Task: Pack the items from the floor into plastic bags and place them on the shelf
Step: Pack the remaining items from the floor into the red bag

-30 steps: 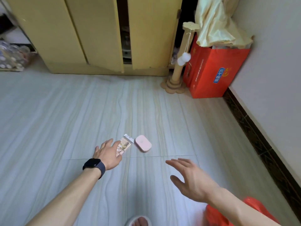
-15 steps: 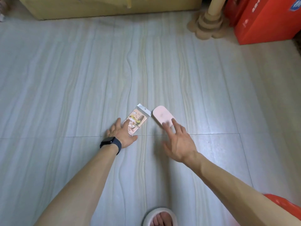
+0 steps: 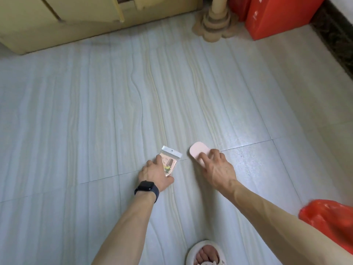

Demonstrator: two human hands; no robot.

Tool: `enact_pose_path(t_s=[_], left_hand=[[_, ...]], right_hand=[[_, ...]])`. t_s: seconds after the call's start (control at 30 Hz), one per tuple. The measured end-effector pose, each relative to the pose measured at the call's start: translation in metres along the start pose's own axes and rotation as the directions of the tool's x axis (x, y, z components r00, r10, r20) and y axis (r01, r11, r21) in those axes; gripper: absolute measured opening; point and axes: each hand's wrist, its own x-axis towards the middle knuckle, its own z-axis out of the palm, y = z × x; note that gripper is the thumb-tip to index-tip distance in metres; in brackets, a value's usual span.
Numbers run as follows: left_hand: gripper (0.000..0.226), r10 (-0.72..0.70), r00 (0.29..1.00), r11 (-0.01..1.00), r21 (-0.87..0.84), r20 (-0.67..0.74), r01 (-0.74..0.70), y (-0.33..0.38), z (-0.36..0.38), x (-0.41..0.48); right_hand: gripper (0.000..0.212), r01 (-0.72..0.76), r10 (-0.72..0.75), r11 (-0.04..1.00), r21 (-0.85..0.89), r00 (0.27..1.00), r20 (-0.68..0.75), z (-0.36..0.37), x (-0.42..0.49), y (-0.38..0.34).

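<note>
A small printed packet with a white hang tab lies on the pale tiled floor. My left hand, with a dark watch on its wrist, grips the packet's near end, thumb beneath and fingers along its left edge. A pink oval case lies just to the right of it. My right hand has its fingers curled over the case's near end and hides that part. A red plastic bag shows beside my right forearm at the lower right.
A yellow cabinet stands along the back left. A cardboard post base and red boxes stand at the back right, beside dark skirting. My foot in a white slipper is at the bottom edge.
My right hand has come down from above the floor onto the pink case and curled its fingers over it. My left hand has tightened round the packet. The view has tilted down.
</note>
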Motion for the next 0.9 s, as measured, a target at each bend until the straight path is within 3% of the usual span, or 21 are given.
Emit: enact_pose_path(t_s=[0.13, 0.27, 0.33, 0.5, 0.67, 0.9], left_hand=[[0.073, 0.062, 0.998, 0.992, -0.114, 0.015, -0.060, 0.013, -0.009, -0.036], [0.078, 0.151, 0.986, 0.981, -0.112, -0.069, -0.158, 0.033, -0.043, -0.071], [0.079, 0.215, 0.971, 0.969, -0.104, -0.107, -0.226, 0.044, -0.066, -0.090], [0.077, 0.390, 0.901, 0.914, -0.041, -0.190, -0.404, 0.083, -0.128, -0.149], [0.075, 0.540, 0.782, 0.832, 0.057, -0.312, -0.552, 0.143, -0.178, -0.215], [0.066, 0.678, 0.633, 0.714, 0.129, -0.373, -0.688, 0.228, -0.183, -0.289]], right_hand=[[0.090, -0.018, 0.010, 0.998, 0.067, 0.992, 0.123, 0.004, -0.046, 0.023], [0.088, -0.155, 0.110, 0.934, 0.322, 0.982, 0.154, -0.034, -0.104, 0.052], [0.085, -0.157, 0.110, 0.913, 0.376, 0.984, 0.142, -0.065, -0.135, 0.066], [0.090, -0.032, 0.023, 0.967, 0.251, 0.999, 0.039, -0.151, -0.204, 0.108], [0.085, -0.079, 0.111, 0.976, 0.204, 0.982, -0.151, -0.228, -0.285, 0.160], [0.057, -0.081, 0.298, 0.885, 0.458, 0.855, -0.425, -0.230, -0.388, 0.213]])
